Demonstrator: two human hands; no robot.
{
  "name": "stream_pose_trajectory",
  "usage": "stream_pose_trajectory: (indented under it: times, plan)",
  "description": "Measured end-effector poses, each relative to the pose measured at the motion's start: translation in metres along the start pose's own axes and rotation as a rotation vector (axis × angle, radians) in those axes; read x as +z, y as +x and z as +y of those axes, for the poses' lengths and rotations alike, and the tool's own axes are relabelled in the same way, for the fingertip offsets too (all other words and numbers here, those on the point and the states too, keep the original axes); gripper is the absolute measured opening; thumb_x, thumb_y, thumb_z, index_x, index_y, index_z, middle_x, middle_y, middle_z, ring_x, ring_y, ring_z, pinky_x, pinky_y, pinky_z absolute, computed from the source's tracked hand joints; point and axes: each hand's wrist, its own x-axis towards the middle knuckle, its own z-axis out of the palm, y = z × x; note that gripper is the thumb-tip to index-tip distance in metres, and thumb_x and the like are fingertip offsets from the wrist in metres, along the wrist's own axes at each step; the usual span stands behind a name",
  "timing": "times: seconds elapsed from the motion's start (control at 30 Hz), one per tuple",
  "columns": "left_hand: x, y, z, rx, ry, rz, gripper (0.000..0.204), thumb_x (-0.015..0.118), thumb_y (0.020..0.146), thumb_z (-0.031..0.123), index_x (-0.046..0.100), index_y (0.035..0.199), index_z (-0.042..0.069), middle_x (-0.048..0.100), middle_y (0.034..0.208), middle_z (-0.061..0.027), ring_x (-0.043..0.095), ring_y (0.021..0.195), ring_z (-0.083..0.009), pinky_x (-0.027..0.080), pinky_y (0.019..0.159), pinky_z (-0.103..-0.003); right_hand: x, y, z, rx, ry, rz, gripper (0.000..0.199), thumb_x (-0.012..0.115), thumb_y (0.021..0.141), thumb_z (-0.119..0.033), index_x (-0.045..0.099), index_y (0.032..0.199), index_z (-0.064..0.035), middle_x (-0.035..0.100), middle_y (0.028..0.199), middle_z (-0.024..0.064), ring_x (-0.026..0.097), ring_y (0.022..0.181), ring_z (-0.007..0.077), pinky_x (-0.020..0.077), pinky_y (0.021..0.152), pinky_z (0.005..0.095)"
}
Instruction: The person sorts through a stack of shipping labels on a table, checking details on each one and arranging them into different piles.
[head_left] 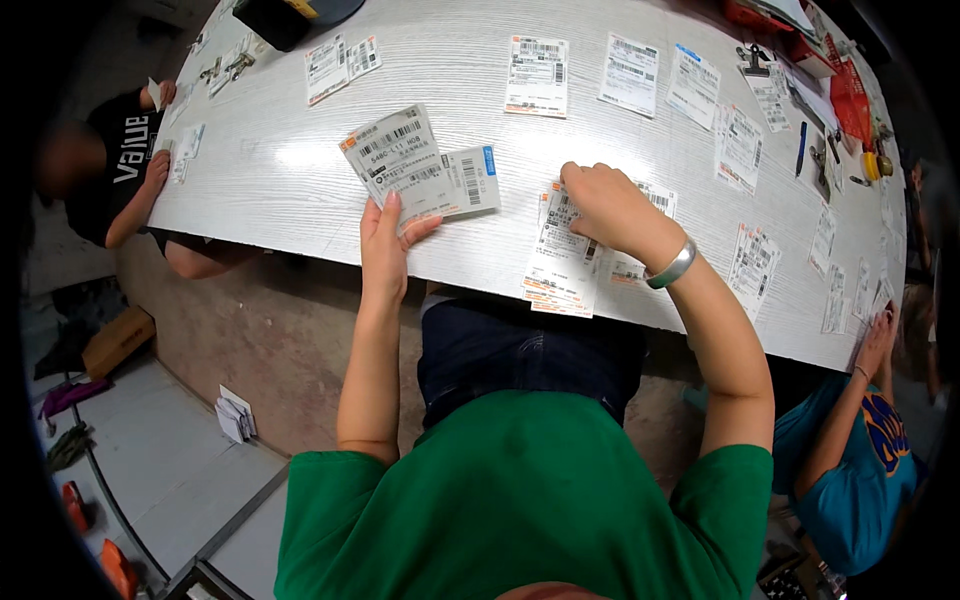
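My left hand (pixel 384 242) grips a fanned bunch of printed shipping labels (pixel 410 165) above the table's near edge, thumb on top of them. To its right, my right hand (pixel 622 212), with a silver bangle (pixel 672 266) on the wrist, is closed at the upper corner of a shipping label (pixel 563 262). That label lies on an overlapping pile of similar labels at the near edge. The fingers hide part of the pile. More labels (pixel 655 198) show behind and under this hand.
White wood-grain table (pixel 300 190). Label piles (pixel 537 75) line its far side, others (pixel 752 268) its right. At far right are a red basket (pixel 850 105), a black clip (pixel 752 58), a blue pen (pixel 801 150) and yellow tape (pixel 877 166). Co-workers (pixel 110 170) (pixel 860 450) handle labels at both ends.
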Motion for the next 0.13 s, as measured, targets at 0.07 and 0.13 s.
stream_pose_trajectory:
  times: [0.07, 0.13]
  plan:
    - [-0.002, 0.002, -0.001, 0.000, -0.007, 0.001, 0.034, 0.039, 0.093, 0.018, 0.036, 0.118, -0.005, 0.052, 0.109, -0.0194, 0.061, 0.089, -0.0258, 0.057, 0.068, -0.030, 0.006, -0.001, 0.002, -0.080, -0.063, 0.037, 0.024, 0.063, 0.069, -0.006, 0.053, 0.090, 0.0012, 0.060, 0.078, 0.0150, 0.056, 0.076, 0.0293, 0.0477, 0.069, 0.0365]
    - [-0.002, 0.002, 0.000, -0.002, 0.006, 0.003, 0.035, 0.040, 0.093, 0.021, 0.038, 0.118, -0.003, 0.053, 0.108, -0.0171, 0.061, 0.087, -0.0234, 0.055, 0.068, -0.028, 0.012, -0.001, 0.003, -0.121, -0.096, 0.056, 0.023, 0.060, 0.071, -0.006, 0.054, 0.092, 0.0009, 0.061, 0.075, 0.0155, 0.057, 0.075, 0.0292, 0.0486, 0.068, 0.0364]
